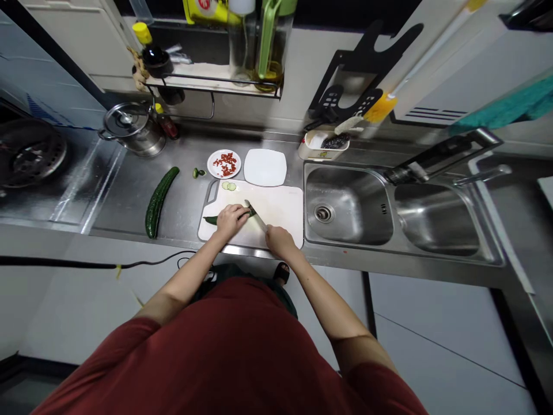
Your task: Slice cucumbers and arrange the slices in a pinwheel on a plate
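On a white cutting board (280, 207) lies a dark green cucumber (211, 220). My left hand (232, 220) grips it from above, and its middle is hidden under my fingers. In my right hand (280, 240) is a kitchen knife (257, 218), its blade angled up and left against the cucumber's right end. Two pale cucumber slices (228, 186) rest near the board's top left corner. A second, whole cucumber (161, 202) lies on the steel counter left of the board. Small green cut ends (198, 173) sit just above the board's left side.
Behind the board stand a plate of chopped red pieces (224, 164) and a white square plate (265, 168). A double steel sink (349, 204) is at the right. A lidded pot (132, 129) and a stove burner (30, 153) are at the left; a bottle shelf (216, 85) hangs above.
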{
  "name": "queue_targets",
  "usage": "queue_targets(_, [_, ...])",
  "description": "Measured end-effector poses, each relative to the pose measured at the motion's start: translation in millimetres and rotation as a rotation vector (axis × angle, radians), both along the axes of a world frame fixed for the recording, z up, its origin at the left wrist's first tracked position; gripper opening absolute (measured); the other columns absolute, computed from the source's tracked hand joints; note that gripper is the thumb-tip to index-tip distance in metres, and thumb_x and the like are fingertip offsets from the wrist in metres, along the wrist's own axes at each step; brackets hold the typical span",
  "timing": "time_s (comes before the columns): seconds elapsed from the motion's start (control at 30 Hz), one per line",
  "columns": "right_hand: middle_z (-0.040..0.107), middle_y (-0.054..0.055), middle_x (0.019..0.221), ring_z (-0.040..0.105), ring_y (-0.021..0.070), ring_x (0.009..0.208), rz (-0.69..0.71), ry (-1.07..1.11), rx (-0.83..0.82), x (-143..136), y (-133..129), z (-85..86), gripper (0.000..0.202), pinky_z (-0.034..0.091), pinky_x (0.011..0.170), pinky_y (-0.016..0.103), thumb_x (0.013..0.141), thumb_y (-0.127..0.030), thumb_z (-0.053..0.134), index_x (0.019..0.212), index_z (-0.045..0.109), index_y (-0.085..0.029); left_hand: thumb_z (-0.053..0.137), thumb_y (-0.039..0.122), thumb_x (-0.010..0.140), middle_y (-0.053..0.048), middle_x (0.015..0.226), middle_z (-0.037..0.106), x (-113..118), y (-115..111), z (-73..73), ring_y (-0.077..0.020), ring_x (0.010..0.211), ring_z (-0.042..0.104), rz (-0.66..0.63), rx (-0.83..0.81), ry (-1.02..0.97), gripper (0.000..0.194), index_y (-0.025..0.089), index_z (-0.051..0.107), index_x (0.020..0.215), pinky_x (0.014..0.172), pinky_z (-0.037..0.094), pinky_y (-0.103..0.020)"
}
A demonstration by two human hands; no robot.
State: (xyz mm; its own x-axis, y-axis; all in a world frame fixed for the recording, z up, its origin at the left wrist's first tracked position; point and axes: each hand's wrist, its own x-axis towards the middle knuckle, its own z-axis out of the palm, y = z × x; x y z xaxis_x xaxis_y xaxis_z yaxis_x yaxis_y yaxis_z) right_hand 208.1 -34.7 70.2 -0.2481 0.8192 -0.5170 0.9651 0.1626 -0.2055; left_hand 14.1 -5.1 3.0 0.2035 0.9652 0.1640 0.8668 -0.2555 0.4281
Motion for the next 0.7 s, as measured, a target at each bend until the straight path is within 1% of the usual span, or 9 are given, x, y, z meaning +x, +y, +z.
queue_targets(0.2, [0.067, 0.014, 0.105, 0.064, 0.0259, 0.098, 0.004, 0.008, 0.021, -7, 7, 0.1, 0.029, 0.047, 0.080, 0.032, 0.094, -0.018, 0.035, 0.111, 0.058, -0.014, 0.048, 0.043, 0.091, -0.004, 0.104, 0.067, 0, 1, -0.8, -0.0197, 0.096, 0.056, 0.005, 0.013, 0.005, 0.030, 0.031, 0.070, 0.108, 0.081, 0.043, -0.032])
queue_targets(0.5, [0.066, 0.013, 0.107, 0.063, 0.0235, 0.102, 0.020, 0.017, 0.061, -22, 25, -4.6, 0.029, 0.046, 0.084, 0.029, 0.095, -0.019, 0.035, 0.112, 0.057, -0.014, 0.048, 0.043, 0.092, -0.003, 0.105, 0.067, 0, 0, -3.9, -0.0195, 0.097, 0.056, 0.005, 0.007, 0.007, 0.030, 0.031, 0.070, 0.109, 0.082, 0.042, -0.032])
queue_targets(0.7, [0.067, 0.014, 0.104, 0.064, 0.0248, 0.097, 0.009, 0.008, 0.050, -11, 14, -1.1, 0.030, 0.047, 0.081, 0.032, 0.094, -0.019, 0.034, 0.111, 0.058, -0.014, 0.047, 0.043, 0.092, -0.003, 0.106, 0.067, 0, 0, -1.8, -0.0197, 0.098, 0.056, 0.010, -0.007, 0.002, 0.030, 0.031, 0.069, 0.109, 0.082, 0.043, -0.032])
